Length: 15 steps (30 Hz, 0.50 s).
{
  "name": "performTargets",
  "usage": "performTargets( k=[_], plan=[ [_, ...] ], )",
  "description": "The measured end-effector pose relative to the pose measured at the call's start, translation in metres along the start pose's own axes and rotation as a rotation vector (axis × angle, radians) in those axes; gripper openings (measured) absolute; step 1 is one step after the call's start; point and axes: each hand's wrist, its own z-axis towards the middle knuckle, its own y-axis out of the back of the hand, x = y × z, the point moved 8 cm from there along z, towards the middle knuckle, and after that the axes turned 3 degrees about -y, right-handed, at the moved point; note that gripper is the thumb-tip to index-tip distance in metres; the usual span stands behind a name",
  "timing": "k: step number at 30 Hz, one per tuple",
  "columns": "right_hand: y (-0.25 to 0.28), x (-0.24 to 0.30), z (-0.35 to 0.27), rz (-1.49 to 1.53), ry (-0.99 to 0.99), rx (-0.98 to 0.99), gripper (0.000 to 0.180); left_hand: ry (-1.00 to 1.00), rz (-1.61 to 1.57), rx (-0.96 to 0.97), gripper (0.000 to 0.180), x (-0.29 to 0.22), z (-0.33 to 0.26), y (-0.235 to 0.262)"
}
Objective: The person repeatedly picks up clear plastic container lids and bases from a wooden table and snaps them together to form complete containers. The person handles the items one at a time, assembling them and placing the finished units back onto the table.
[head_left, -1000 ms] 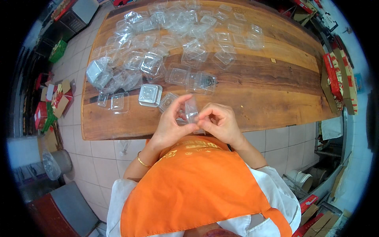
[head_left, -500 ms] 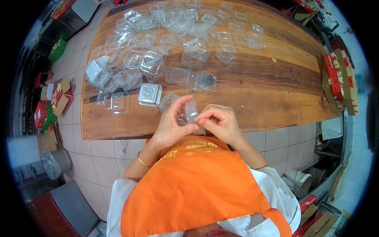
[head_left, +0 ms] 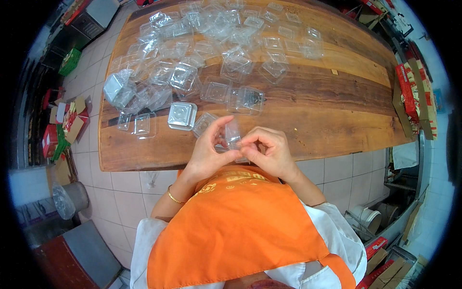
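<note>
At near edge of table [head_left: 337, 120]: container [head_left: 233, 132], partly hidden btwn hands, full outline unclear; clear plastic, ridged. L hand [head_left: 208, 150] loosely curled, holding it; R hand [head_left: 269, 151] tightly curled, pinching edge.

- A striped wooden desk [head_left: 337, 113], its grain running in light and dark bands.
- Clear plastic containers [head_left: 216, 26] crowd its far left, many overlapping.
- A ridged, square container [head_left: 182, 116] sits near the front edge.
- A small tan square [head_left: 334, 72] and scattered crumbs [head_left: 301, 142] dot the right.
</note>
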Motion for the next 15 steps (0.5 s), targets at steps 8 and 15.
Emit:
performTargets(
  k=[8,15],
  plan=[
    [-0.0002,-0.0019,-0.0004,-0.013,-0.048,0.018,0.008,-0.018,0.021,0.001,0.077,-0.0004,-0.0002,-0.0002],
    [0.0019,0.0064,-0.0027,-0.079,0.019,-0.003,0.01,-0.024,0.023,0.002,0.075,0.0006,-0.0014,0.0003]
  ],
)
